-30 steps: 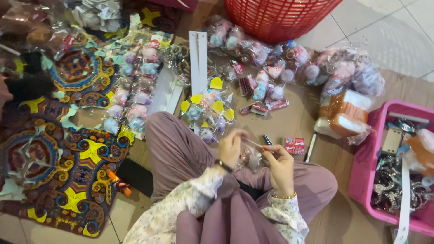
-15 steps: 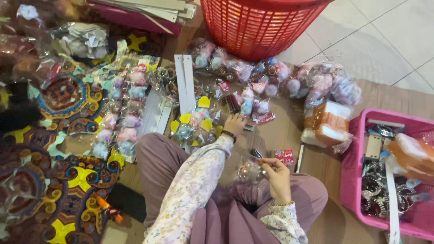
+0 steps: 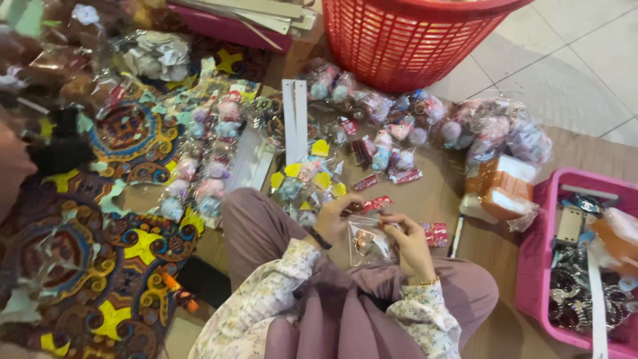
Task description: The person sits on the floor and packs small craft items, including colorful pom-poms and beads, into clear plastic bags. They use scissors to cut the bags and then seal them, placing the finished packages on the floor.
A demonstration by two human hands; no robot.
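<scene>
Head view: bagged trinket (image 3: 365, 240) between both hands (image 3: 337, 219).

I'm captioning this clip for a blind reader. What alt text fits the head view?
A seated person's left hand and right hand hold a small clear plastic bag over their lap, with a red header card at its top. Bagged trinkets lie ahead of them, with a red basket beyond and a pink bin at the right.

One view only, from a camera worn on the person's head, looking steeply down and forward over the lap to the floor. The hands (image 3: 375, 233) sit low of centre, quite near the lens. Beyond them, at the top edge, stands the red basket (image 3: 412, 40); right of it, bare floor tiles (image 3: 585, 60).
</scene>
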